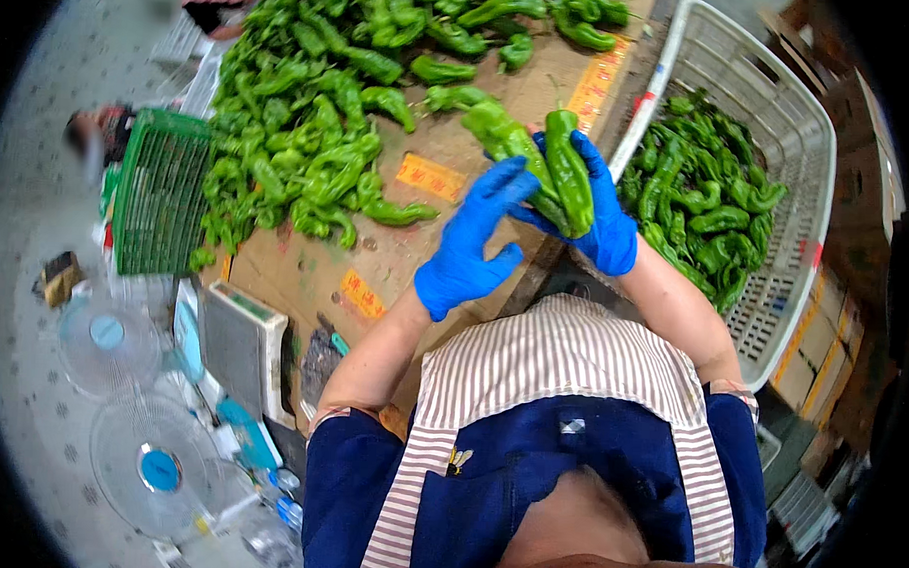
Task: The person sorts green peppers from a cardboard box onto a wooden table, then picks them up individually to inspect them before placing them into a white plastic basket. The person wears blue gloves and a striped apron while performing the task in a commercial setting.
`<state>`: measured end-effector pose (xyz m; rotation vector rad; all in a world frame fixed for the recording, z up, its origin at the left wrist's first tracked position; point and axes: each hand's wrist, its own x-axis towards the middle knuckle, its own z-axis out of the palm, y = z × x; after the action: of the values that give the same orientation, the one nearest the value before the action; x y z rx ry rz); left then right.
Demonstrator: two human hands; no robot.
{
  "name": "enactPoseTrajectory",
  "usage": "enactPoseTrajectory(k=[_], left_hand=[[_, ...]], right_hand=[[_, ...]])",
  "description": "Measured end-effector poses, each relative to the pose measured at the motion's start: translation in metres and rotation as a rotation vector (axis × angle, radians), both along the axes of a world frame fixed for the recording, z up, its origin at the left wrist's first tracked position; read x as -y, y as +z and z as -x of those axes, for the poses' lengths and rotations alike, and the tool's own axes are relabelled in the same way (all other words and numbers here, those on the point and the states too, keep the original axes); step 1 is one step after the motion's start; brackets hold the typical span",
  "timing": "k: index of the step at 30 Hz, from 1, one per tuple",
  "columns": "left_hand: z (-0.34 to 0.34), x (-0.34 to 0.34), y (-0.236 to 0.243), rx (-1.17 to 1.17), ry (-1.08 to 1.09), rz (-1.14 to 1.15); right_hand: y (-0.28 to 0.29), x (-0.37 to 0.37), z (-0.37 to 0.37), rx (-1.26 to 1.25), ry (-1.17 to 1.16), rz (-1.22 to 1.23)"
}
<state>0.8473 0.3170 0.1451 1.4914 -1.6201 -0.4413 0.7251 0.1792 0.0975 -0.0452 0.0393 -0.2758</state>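
Observation:
My right hand [609, 224], in a blue glove, holds a few long green peppers [570, 178] above the near edge of the cardboard-covered table. The peppers lie side by side with their tips toward me. My left hand [468, 249], gloved in the same blue, is just left of them with its thumb and fingers apart. Its fingertips come close to the held peppers; whether they touch is unclear. A large heap of green peppers [320, 129] covers the table's far and left parts.
To my right stands a whitish plastic crate [823, 197] partly filled with green peppers. A green crate [162, 194] is at the table's left edge. A flat scale-like device [237, 342] and two round fans [158, 469] are at lower left. Cardboard boxes [818, 342] stand beyond the whitish crate.

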Motion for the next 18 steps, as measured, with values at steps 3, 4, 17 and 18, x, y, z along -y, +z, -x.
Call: enactPoseTrajectory(k=[3,4,17,18], left_hand=[[-0.034,-0.06,-0.011,-0.186,0.404,0.049],[-0.049,-0.083,-0.016,-0.262,0.535,0.045],[-0.086,-0.306,-0.045,0.14,1.42,-0.708],[-0.082,-0.298,-0.053,0.275,1.358,-0.842]], right_hand=[[-0.005,0.001,-0.011,0.057,0.135,0.135],[-0.006,-0.001,-0.015,0.082,0.167,0.156],[-0.002,-0.028,-0.058,-0.01,0.443,0.207],[-0.003,-0.03,-0.058,-0.001,0.44,0.248]])
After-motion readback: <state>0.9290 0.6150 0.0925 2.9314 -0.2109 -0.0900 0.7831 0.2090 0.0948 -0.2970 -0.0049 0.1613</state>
